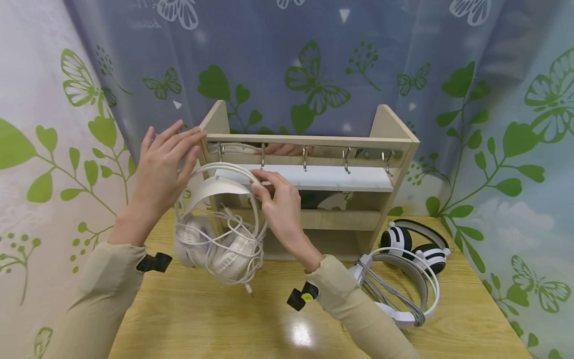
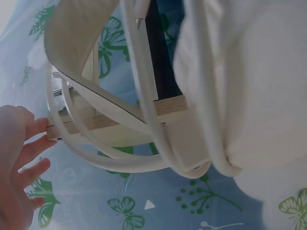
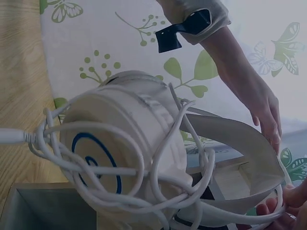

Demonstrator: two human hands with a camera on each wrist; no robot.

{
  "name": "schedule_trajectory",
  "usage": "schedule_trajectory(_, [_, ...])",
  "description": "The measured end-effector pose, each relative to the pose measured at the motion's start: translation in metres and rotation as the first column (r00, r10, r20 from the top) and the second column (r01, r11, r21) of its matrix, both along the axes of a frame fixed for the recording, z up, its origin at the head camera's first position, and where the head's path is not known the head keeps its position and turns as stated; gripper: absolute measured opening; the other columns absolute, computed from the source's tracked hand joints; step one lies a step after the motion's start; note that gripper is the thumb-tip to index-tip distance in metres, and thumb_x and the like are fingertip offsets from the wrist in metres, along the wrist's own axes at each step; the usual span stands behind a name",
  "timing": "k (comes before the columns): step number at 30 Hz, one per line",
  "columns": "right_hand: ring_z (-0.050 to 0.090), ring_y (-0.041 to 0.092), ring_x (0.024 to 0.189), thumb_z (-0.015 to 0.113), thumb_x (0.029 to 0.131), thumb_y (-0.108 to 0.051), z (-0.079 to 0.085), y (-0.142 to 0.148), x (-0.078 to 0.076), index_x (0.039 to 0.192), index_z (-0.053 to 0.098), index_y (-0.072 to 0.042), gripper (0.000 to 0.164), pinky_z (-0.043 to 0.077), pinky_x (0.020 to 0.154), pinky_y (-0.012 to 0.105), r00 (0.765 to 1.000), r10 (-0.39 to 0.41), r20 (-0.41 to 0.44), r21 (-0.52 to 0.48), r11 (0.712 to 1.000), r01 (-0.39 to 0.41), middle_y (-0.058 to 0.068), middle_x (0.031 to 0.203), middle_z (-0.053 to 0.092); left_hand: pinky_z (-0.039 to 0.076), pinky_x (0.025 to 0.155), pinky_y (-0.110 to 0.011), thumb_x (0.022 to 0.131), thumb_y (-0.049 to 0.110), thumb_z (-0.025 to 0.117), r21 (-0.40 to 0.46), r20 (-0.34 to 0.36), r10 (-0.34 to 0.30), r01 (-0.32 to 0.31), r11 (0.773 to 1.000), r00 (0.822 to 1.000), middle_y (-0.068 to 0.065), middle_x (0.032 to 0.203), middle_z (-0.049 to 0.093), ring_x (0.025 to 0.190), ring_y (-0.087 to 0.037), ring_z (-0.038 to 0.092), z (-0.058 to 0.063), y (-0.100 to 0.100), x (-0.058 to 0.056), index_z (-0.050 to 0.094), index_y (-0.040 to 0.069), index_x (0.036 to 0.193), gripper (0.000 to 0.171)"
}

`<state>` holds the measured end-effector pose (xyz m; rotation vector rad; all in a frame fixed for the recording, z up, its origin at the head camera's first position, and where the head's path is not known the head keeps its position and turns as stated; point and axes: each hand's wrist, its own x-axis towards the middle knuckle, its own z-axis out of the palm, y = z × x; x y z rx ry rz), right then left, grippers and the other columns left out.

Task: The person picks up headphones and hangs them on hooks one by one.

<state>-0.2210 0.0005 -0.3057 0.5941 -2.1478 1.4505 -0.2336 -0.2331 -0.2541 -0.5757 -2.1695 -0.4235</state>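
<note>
White headphones (image 1: pixel 233 185) with a tangled white cable (image 1: pixel 228 234) hang in front of the left side of a light wooden rack (image 1: pixel 341 219). My right hand (image 1: pixel 284 212) pinches the thin outer band of the headphones on its right side. Fingers of my left hand (image 1: pixel 161 169) rest, nearly straight, against the rack's upper left corner; the left wrist view shows that hand (image 2: pixel 19 163) touching the wooden edge. The band lies close to the leftmost hook (image 1: pixel 220 151); whether they touch cannot be told. In the right wrist view, the cable wraps around an ear cup (image 3: pixel 120 110).
Several metal hooks (image 1: pixel 305 158) line the rack's front rail above a white shelf (image 1: pixel 323 177). On the wooden table (image 1: pixel 278 319), to the right, lie white headphones with a grey cable (image 1: pixel 399 314) and black-and-white headphones (image 1: pixel 396 238). A patterned curtain (image 1: pixel 269 30) stands behind.
</note>
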Motion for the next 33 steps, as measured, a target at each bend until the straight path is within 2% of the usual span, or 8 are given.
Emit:
schedule_trajectory(8, [0.071,0.018,0.085,0.067,0.098,-0.016,-0.001,-0.001,-0.005,0.125,0.073,-0.012,0.028,0.048,0.068,0.032,0.999,-0.014,-0.043,0.039,0.999,0.016,0.003,0.112,0.073,0.010,0.124,-0.055,0.104,0.014,0.058,0.001,-0.012,-0.001,0.001,1.000,1.000,-0.010,0.140,0.063,0.144,-0.031,0.043,0.000,0.000,-0.001,0.066,0.011,0.135,0.032])
schedule_trajectory(14, [0.072,0.019,0.090,0.067,0.098,-0.016,-0.001,0.000,-0.008,0.126,0.073,-0.013,0.028,0.049,0.069,0.032,1.000,-0.002,-0.025,0.051,0.999,0.003,0.004,0.113,0.073,0.010,0.124,-0.054,0.104,0.015,0.057,0.004,-0.012,0.004,-0.004,1.000,1.000,-0.010,0.141,0.062,0.144,-0.030,0.043,-0.001,-0.001,-0.001,0.066,0.011,0.135,0.032])
schedule_trajectory(18, [0.072,0.020,0.094,0.067,0.098,-0.016,-0.001,0.000,-0.011,0.127,0.072,-0.013,0.029,0.054,0.075,0.039,1.000,0.019,-0.009,0.052,0.998,-0.018,0.004,0.117,0.072,0.010,0.124,-0.054,0.104,0.015,0.058,0.000,-0.015,0.007,-0.007,1.000,1.000,-0.010,0.140,0.062,0.144,-0.030,0.043,-0.001,-0.001,-0.002,0.066,0.011,0.135,0.032])
schedule_trajectory(23, [0.070,0.023,0.099,0.066,0.099,-0.016,-0.002,-0.001,-0.012,0.130,0.071,-0.013,0.031,0.054,0.084,0.049,0.999,0.036,-0.009,0.054,0.998,-0.036,0.004,0.119,0.071,0.011,0.124,-0.054,0.104,0.015,0.058,-0.003,-0.023,0.012,-0.012,1.000,1.000,-0.010,0.140,0.063,0.144,-0.031,0.043,-0.001,-0.001,-0.002,0.066,0.011,0.134,0.032])
schedule_trajectory(30, [0.070,0.021,0.098,0.068,0.097,-0.013,-0.003,0.000,-0.014,0.129,0.071,-0.011,0.032,0.056,0.076,0.029,0.999,0.036,-0.007,0.024,0.999,-0.036,0.006,0.117,0.072,0.011,0.124,-0.055,0.103,0.013,0.059,-0.003,-0.030,0.002,-0.002,1.000,1.000,-0.010,0.140,0.063,0.144,-0.031,0.043,-0.002,0.000,-0.003,0.066,0.011,0.134,0.032])
schedule_trajectory(33, [0.070,0.023,0.101,0.069,0.096,-0.012,-0.004,0.001,-0.015,0.129,0.070,-0.009,0.033,0.059,0.081,0.029,0.997,0.070,0.012,-0.025,0.997,-0.069,0.008,0.118,0.072,0.011,0.124,-0.055,0.103,0.014,0.059,-0.001,-0.032,0.004,-0.004,1.000,0.999,-0.010,0.139,0.063,0.144,-0.031,0.044,-0.003,0.000,-0.002,0.066,0.010,0.134,0.032])
